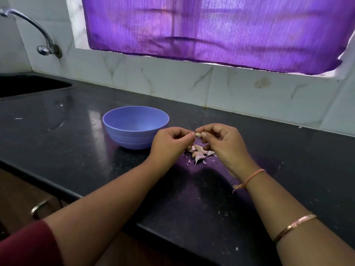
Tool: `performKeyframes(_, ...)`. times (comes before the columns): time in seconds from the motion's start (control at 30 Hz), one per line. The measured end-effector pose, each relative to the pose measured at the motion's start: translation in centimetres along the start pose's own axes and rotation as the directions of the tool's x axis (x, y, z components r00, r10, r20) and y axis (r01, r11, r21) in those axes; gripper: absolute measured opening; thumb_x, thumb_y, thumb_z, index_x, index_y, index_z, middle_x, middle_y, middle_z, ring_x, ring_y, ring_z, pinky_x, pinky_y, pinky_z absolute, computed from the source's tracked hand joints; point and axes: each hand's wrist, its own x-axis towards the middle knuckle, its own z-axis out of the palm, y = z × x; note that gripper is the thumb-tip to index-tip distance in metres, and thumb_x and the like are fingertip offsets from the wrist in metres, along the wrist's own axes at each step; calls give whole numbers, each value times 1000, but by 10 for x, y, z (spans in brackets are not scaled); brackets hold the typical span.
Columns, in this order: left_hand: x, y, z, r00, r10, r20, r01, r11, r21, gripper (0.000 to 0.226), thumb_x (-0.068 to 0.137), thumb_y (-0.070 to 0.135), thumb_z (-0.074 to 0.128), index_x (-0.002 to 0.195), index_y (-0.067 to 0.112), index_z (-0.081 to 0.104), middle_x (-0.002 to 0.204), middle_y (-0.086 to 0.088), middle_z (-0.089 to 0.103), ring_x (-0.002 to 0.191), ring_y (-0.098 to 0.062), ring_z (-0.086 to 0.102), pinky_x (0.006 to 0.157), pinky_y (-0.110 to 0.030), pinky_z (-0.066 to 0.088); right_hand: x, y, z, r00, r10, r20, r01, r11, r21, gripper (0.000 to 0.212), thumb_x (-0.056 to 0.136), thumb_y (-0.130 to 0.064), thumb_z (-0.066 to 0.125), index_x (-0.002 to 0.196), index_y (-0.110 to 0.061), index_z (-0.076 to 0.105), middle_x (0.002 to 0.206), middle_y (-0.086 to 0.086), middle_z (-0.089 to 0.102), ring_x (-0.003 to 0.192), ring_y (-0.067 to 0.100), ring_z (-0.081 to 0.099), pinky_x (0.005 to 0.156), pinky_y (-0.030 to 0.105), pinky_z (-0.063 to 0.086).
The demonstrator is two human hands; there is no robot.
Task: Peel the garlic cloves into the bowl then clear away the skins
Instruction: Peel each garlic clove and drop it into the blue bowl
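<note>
Pale and papery, the small cream garlic clove [197, 134] is sitting pinched between both hands just above the glossy black stone surface [80, 150]. The left hand [171, 143] is closing its grip on one end with thumb and forefinger, while the right hand [224, 143] is gripping the other end the same way. The step in hand seems to be stripping the last skin; how much skin remains is hard to tell at this size. Doing it well probably means holding the clove steady with one hand and working a nail under the loose edge with the other, peeling along its length. Directly below, a little heap of pinkish unpeeled cloves and torn skins [198, 153] is lying on the surface. Just left of the hands, the round lavender plastic bowl [134, 135] is waiting, so the bare clove has only a short way to travel.
</note>
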Motion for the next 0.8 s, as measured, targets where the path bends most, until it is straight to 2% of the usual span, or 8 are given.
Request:
performKeyframes(0.37,0,-1,-1,1000,12,28,-12,1000,9,9,86,12,64,81,12,72,79,-16,71,73,-20,66,81,-38,58,0,-2,-3,999,-37,21,39,992,-123,23,87,-1,59,80,-20,69,77,-7,67,67,5,60,64,18,50)
performKeyframes(0.53,0,-2,-2,1000,12,24,-12,1000,7,11,86,11,64,78,13,71,78,-14,71,73,-20,66,81,-37,58,-1,-2,-3,999,-37,31,40,993,-112,23,87,-1,59,79,-21,69,75,-8,66,65,3,59,64,18,50)
performKeyframes(0.67,1,-1,-1,1000,8,16,-8,1000,2,12,86,10,63,77,9,70,77,-16,70,70,-18,64,79,-37,56,1,0,0,1000,-19,11,20,998,-61,20,86,-1,59,83,-19,66,79,-3,65,67,3,59,64,23,54)
performKeyframes(0.8,1,-1,1,1000,-4,-2,4,1000,-30,11,87,7,62,80,2,69,74,-15,67,67,-16,59,78,-38,55,4,3,1,995,-75,-65,62,981,-183,15,82,-6,66,76,-20,63,79,-1,64,63,3,55,58,16,46)
